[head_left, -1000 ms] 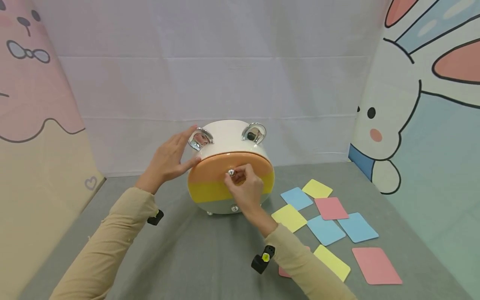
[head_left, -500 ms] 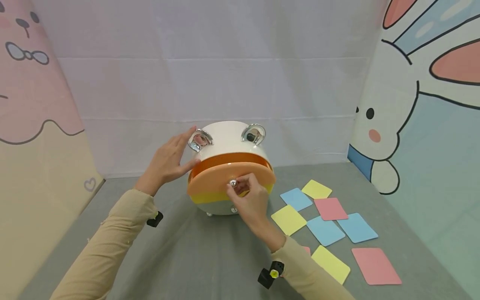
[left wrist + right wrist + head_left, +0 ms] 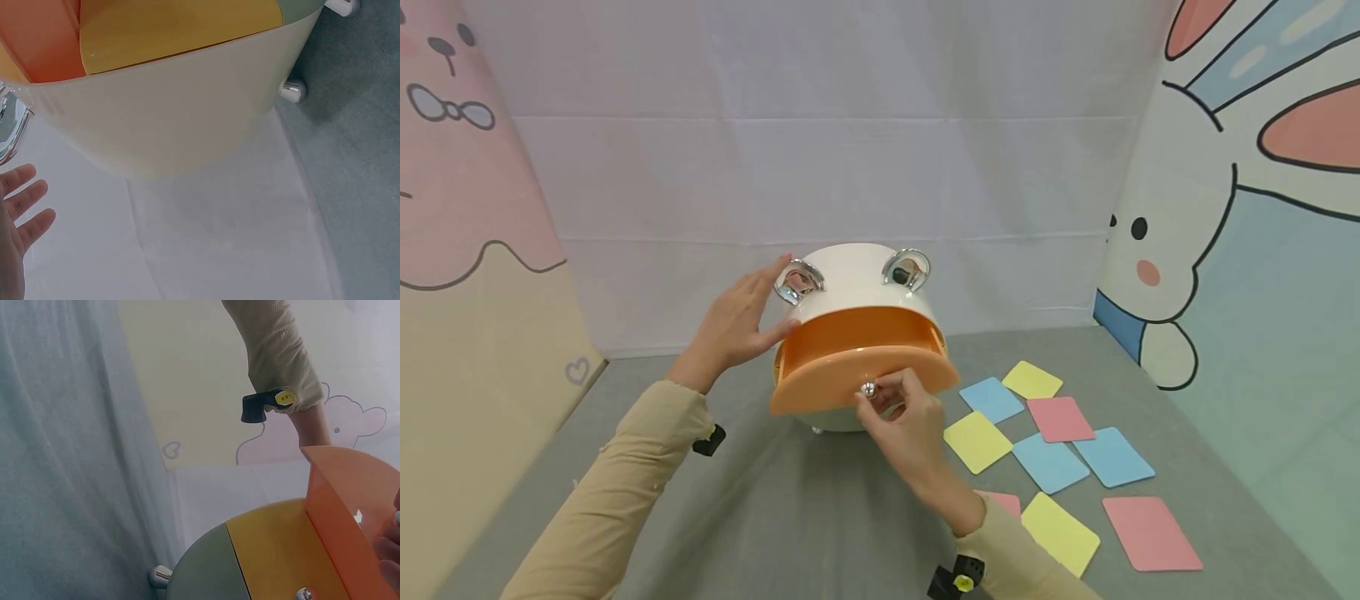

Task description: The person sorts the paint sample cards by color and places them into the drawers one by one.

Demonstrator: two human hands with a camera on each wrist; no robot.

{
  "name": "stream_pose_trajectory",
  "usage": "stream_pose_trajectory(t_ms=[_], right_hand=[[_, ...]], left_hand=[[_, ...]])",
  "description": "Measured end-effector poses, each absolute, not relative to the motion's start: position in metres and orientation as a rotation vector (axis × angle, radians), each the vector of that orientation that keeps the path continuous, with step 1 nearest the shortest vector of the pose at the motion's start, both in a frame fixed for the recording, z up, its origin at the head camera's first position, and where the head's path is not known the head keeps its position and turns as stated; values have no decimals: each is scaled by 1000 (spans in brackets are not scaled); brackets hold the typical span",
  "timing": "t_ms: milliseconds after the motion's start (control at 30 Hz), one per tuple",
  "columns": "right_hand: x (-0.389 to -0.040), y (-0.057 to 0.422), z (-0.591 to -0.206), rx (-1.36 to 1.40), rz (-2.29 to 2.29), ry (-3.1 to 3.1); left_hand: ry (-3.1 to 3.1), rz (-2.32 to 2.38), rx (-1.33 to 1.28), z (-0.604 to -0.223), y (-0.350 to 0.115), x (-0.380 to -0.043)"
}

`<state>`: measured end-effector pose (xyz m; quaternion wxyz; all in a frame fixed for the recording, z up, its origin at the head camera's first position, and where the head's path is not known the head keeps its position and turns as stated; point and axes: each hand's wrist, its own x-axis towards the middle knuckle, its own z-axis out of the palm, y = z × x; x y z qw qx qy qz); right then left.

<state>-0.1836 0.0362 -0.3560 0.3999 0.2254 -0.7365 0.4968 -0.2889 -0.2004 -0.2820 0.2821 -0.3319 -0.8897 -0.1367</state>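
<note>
A rounded white drawer box (image 3: 857,279) with two chrome ears stands on the grey cloth. Its orange top drawer (image 3: 820,380) is pulled part way out, and the inside that shows holds nothing. Thumb and fingers of my right hand (image 3: 913,429) pinch the silver knob (image 3: 868,389) on that drawer's front. Straight fingers of my left hand (image 3: 733,329) rest at the box's upper left, beside the left chrome ear (image 3: 800,281). Below the orange drawer, the yellow drawer (image 3: 278,540) and the green lowest front (image 3: 203,565) sit closed in the right wrist view.
To the right of the box lie several loose cards, among them a blue card (image 3: 1050,461), a yellow card (image 3: 1060,533) and a pink card (image 3: 1152,533). A white cloth (image 3: 850,167) hangs behind, with cartoon-printed panels at both sides.
My right hand has drawn the orange drawer out from closed, toward me and slightly down in view. The left hand has stayed against the box.
</note>
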Motion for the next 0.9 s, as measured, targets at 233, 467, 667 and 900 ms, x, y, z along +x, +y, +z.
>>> stream_pose_trajectory(t_ms=[233,467,667,900], right_hand=[[-177,38,-359,612,1235,-1846],[-174,40,-360,616,1202,-1853],[-175,40,-362,629,1181,-1843],[-174,43,-359,631,1149,-1881]], left_hand=[[-2365,-368,-885,-283,-201,-289],[-2375,-367,-882,-282,-200,-288],[-2387,-364,-877,-281,-201,-287],[-2380,-350,-876,-281,-202,-288]])
